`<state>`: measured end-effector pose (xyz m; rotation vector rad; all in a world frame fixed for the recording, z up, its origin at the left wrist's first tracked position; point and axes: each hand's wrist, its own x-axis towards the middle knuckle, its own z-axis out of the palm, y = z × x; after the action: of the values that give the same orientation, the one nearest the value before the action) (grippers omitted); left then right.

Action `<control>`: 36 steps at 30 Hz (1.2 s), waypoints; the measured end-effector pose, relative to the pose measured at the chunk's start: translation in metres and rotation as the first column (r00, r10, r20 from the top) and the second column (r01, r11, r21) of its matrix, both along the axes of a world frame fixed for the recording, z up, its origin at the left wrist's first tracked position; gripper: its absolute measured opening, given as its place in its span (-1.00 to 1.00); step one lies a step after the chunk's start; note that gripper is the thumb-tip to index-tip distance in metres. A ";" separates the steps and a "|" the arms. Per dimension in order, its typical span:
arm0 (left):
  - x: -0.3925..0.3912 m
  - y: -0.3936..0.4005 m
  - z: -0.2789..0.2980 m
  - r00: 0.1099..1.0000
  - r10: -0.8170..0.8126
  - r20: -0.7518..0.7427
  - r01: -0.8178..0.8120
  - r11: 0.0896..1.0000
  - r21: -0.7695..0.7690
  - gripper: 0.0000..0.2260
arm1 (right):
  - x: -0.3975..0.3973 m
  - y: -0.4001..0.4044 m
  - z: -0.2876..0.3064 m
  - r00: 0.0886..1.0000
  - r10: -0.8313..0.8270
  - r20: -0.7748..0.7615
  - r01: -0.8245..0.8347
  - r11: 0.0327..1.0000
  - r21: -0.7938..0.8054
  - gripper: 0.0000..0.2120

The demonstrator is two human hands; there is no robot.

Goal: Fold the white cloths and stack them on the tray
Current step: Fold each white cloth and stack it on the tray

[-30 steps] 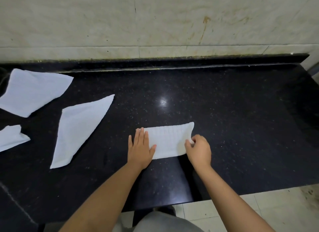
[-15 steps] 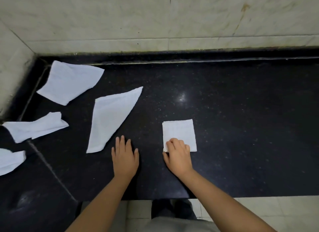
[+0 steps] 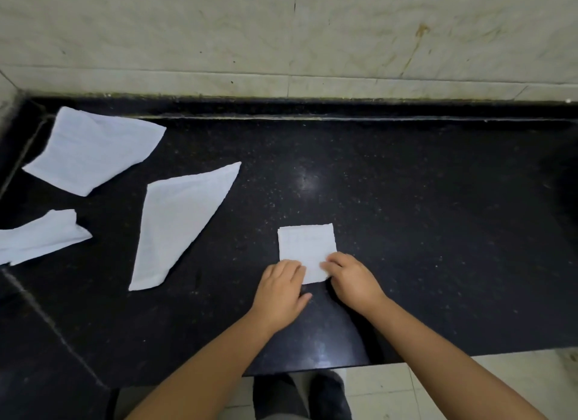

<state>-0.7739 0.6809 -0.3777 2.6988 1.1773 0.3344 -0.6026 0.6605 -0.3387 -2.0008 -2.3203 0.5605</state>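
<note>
Folded cloth (image 3: 306, 247) centre frame: light, limp, thin. Left hand (image 3: 280, 289) and right hand (image 3: 352, 279), fingers curled, both pinch near edge. Lift by folded edge, else unfolds.

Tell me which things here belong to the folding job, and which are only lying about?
Job:
folded cloth, under both hands (left hand, right hand)
triangle cloth
far cloth
crumpled cloth
No tray in view.

Not job:
counter
wall

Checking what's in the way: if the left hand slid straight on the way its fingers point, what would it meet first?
The left hand points up and slightly right, its fingers already at the near left corner of the folded cloth. It would ride onto that cloth first; beyond lies bare counter.
</note>
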 end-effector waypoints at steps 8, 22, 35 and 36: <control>0.056 0.007 0.009 0.997 -0.009 0.071 -0.008 0.973 0.232 -0.90 | 0.065 -0.022 0.044 0.916 -0.215 -0.338 0.206 0.976 -0.062 -0.69; 0.415 -0.078 0.154 0.837 -0.542 -0.071 0.530 0.773 0.349 -0.50 | 0.410 -0.193 0.150 0.910 -0.408 -0.074 0.413 0.878 0.242 -0.76; 0.721 -0.071 0.282 0.843 -0.536 0.038 0.477 0.779 0.407 -0.56 | 0.701 -0.202 0.292 0.880 -0.476 -0.010 0.439 0.804 0.400 -0.74; 0.744 -0.063 0.298 0.850 -0.518 0.095 0.450 0.808 0.379 -0.55 | 0.723 -0.193 0.305 0.869 -0.495 -0.028 0.455 0.774 0.441 -0.75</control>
<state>-0.0302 0.6179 -0.0796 3.0412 0.3601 0.7592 0.1204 0.4673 -0.0339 -2.2684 -1.6483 -0.0817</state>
